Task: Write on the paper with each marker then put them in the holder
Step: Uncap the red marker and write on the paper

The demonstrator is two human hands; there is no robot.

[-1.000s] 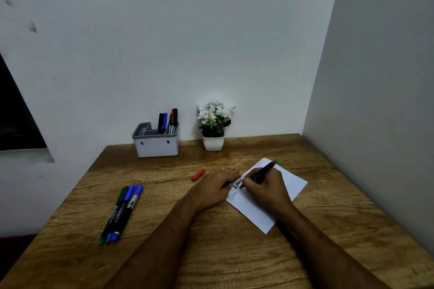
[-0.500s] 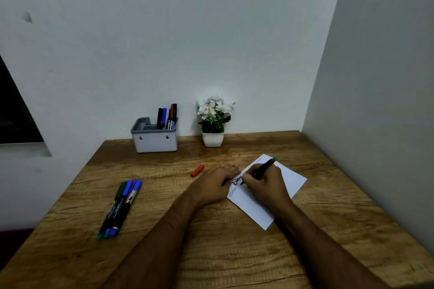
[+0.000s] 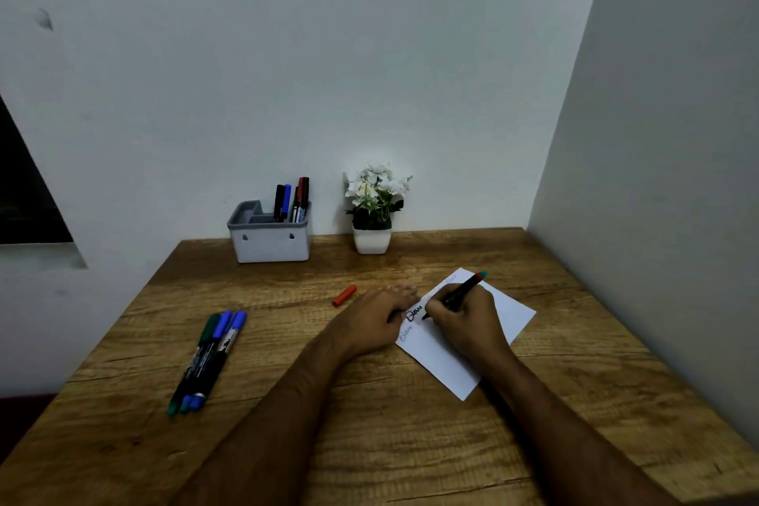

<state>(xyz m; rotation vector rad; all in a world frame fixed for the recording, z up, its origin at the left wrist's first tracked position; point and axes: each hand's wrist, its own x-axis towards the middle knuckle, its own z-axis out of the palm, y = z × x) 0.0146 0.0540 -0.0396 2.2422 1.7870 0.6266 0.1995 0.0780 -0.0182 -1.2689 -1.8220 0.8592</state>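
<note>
mid-writing: right hand [image 3: 466, 327] fingers curled round black marker with red-green end [image 3: 460, 294], tip on white paper sheet [image 3: 509, 312]; left hand [image 3: 371, 320] flat, fingers relaxed, pinning paper's edge. next: finish word, recap with loose red cap [image 3: 344, 295], drop into grey plastic holder [image 3: 269, 244] at table's back.

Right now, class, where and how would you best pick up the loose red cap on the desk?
Pinch the red cap across its short width, coming from above. It lies flat on the desk, small and narrow, with bare wood on both long sides.

Not much moved: the black word on the paper [image 3: 499, 314] got a bit longer as the right hand [image 3: 464, 322] slid the marker [image 3: 456, 294] along.
</note>
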